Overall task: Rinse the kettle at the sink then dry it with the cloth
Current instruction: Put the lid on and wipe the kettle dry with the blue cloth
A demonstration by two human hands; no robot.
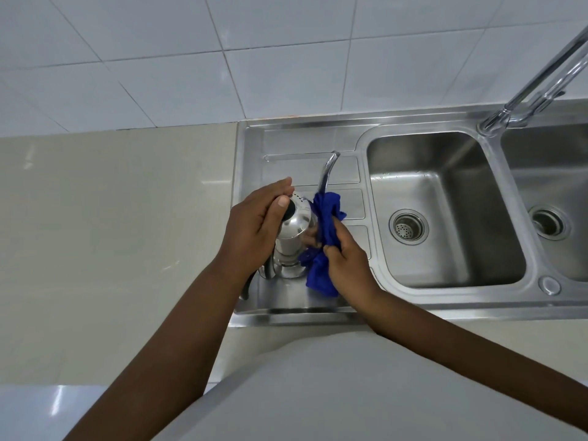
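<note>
A shiny steel kettle (294, 232) stands on the sink's drainboard (318, 144), its long curved spout pointing away from me. My left hand (254, 224) wraps its left side, the thumb resting by the black lid knob. A crumpled blue cloth (327, 218) is pressed against the kettle's right side, and my right hand (346, 262) grips it. The kettle's handle is mostly hidden under my left wrist.
Right of the drainboard lie two steel basins, the nearer one (445, 186) with a round drain strainer. A chrome tap (534, 84) rises at the back right between them. A beige counter (111, 233) stretches left, and white wall tiles are behind.
</note>
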